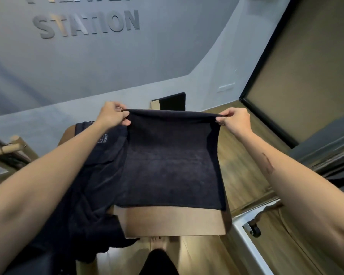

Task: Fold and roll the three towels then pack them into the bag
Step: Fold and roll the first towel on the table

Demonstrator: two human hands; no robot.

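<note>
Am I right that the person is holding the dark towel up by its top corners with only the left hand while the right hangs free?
Not quite: the head view shows both hands pinching it, the left hand at one top corner and the right hand at the other, with the dark towel stretched between them.

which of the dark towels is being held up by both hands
The flat towel in the middle, pinched at its top corners by the left hand and the right hand. The other dark towels lie crumpled under the left arm.

Towel [171, 159] held up betw. L hand [112, 114] & R hand [235, 120], over the box [173, 223]. More towels [95, 175] heaped to its left.
</note>
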